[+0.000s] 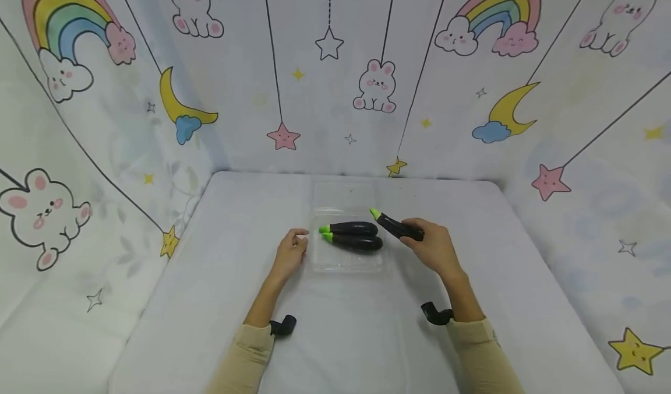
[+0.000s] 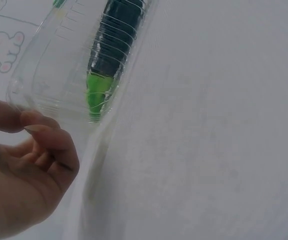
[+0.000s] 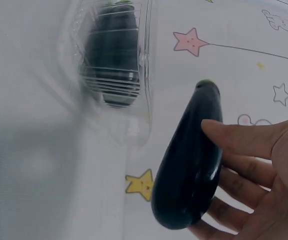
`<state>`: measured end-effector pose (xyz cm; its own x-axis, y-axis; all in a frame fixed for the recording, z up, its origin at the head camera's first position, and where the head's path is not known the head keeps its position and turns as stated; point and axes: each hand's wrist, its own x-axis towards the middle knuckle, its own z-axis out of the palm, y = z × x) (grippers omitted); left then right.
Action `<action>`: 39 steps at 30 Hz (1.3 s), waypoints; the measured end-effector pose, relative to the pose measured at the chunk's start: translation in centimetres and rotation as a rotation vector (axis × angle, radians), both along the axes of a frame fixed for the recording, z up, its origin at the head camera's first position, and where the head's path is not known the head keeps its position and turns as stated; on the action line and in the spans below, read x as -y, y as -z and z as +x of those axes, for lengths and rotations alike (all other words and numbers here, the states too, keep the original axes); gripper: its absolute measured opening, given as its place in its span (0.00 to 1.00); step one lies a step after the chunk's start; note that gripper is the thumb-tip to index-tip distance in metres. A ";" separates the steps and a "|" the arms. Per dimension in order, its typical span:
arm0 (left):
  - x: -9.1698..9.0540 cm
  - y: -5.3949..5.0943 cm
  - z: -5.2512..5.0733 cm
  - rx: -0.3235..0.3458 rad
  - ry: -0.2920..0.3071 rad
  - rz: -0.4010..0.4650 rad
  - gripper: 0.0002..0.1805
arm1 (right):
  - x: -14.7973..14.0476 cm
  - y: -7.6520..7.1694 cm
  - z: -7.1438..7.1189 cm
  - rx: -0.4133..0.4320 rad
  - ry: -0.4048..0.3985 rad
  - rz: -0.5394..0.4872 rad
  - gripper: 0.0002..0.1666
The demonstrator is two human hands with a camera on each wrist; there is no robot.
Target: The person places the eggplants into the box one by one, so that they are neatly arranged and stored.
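A dark eggplant with a green tip (image 1: 396,226) is gripped by the right hand (image 1: 437,247), raised at the right side of a clear plastic box (image 1: 346,264). In the right wrist view, thumb and fingers hold this eggplant (image 3: 189,165) around its sides. Two more eggplants lie side by side in the box, one (image 1: 353,228) behind the other (image 1: 356,242), green tips to the left. At the box's left edge, the left hand (image 1: 290,254) pinches the rim between thumb and finger, as the left wrist view shows at the clear wall (image 2: 39,102).
The box's clear lid (image 1: 346,196) lies folded back behind it on the white table (image 1: 241,207). Behind and beside the table hang white cloths printed with rabbits, stars and rainbows (image 1: 78,9). Each wrist carries a black camera mount (image 1: 283,326).
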<state>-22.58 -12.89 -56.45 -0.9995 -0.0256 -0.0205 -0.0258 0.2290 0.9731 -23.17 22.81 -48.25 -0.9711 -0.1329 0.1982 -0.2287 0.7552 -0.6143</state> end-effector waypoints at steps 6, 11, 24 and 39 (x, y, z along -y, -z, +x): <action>0.1 0.3 0.0 -0.009 -0.009 -0.012 0.17 | 0.7 0.1 0.2 -0.026 -0.047 -0.019 0.24; 0.0 0.5 0.1 0.005 -0.005 -0.002 0.17 | 1.4 0.5 0.2 -0.018 -0.081 0.007 0.24; 0.0 0.1 0.2 0.009 -0.015 0.011 0.17 | 4.8 0.0 0.0 -0.051 -0.204 0.034 0.26; 0.1 0.1 0.2 0.015 0.001 -0.001 0.18 | 6.8 0.7 0.0 -0.062 -0.235 0.096 0.26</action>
<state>-22.42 -12.97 -56.58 -0.9991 -0.0245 -0.0357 -0.0404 0.2297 0.9724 -23.13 15.99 -48.95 -0.8977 -0.3747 0.2318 -0.4399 0.7309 -0.5219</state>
